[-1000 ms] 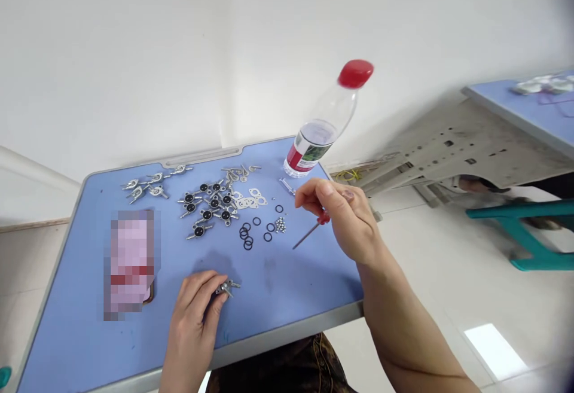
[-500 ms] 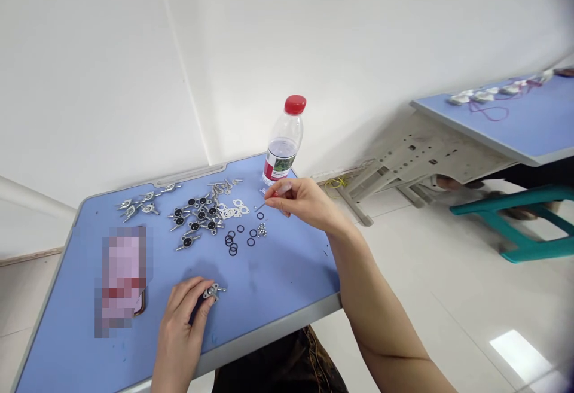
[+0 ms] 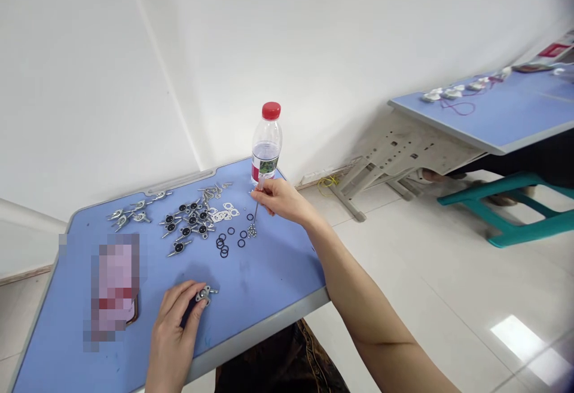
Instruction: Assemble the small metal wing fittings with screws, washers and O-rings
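Note:
Near the table's front edge, my left hand (image 3: 177, 315) pinches a small metal fitting (image 3: 205, 294) between thumb and fingers. My right hand (image 3: 278, 200) grips a thin screwdriver-like tool (image 3: 256, 210), its shaft pointing down with the tip at a small pile of steel balls (image 3: 252, 231). Several black rubber rings (image 3: 223, 243) lie left of the balls. Flat metal plates (image 3: 224, 213) sit behind the rings. Further left is a cluster of fittings with black round centres (image 3: 186, 231), with small metal levers (image 3: 217, 191) behind.
A red-capped bottle (image 3: 266, 148) stands at the back edge. More metal fittings (image 3: 134, 212) lie at the back left, above a blurred-out phone (image 3: 116, 285). A second blue table (image 3: 515, 106) and a green stool (image 3: 502, 207) are at the right, with a person partly visible.
The tool in my right hand has swung to a steeper angle, its tip now down at the steel balls. My left hand still holds the fitting. The whole view has shifted somewhat.

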`<state>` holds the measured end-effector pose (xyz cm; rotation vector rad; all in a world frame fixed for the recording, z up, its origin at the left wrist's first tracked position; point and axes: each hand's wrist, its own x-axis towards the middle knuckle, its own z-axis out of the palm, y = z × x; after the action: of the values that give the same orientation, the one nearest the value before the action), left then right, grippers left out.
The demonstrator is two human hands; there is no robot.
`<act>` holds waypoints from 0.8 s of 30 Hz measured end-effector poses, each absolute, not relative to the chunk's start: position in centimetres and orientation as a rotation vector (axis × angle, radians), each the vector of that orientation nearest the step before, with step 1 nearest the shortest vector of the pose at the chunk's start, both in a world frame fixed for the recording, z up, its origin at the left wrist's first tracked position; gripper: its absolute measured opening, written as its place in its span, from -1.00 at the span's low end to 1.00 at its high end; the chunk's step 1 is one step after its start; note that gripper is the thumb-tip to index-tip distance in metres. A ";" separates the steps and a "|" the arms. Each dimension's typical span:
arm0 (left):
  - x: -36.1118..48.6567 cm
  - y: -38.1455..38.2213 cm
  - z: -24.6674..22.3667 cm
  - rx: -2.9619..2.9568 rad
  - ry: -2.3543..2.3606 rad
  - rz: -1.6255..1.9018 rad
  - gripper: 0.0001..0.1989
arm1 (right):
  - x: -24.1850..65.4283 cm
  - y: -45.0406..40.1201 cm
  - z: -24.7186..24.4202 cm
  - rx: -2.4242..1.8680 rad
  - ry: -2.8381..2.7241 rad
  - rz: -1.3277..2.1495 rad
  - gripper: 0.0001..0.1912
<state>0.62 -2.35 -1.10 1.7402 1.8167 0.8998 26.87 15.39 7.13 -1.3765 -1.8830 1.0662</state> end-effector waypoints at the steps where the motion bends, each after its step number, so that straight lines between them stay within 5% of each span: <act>1: 0.6 -2.3 -1.2 1.741 1.816 0.898 -0.70 | 26.7 15.4 7.1 -1.383 -1.887 1.069 -0.75; 24: 0.9 -2.2 -1.0 1.725 1.794 0.915 -0.73 | 26.4 15.5 6.9 -1.329 -1.795 1.119 -0.75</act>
<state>0.88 -2.18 -0.97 1.7246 1.7939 0.9150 26.43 15.48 6.95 -1.3286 -1.7950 1.1185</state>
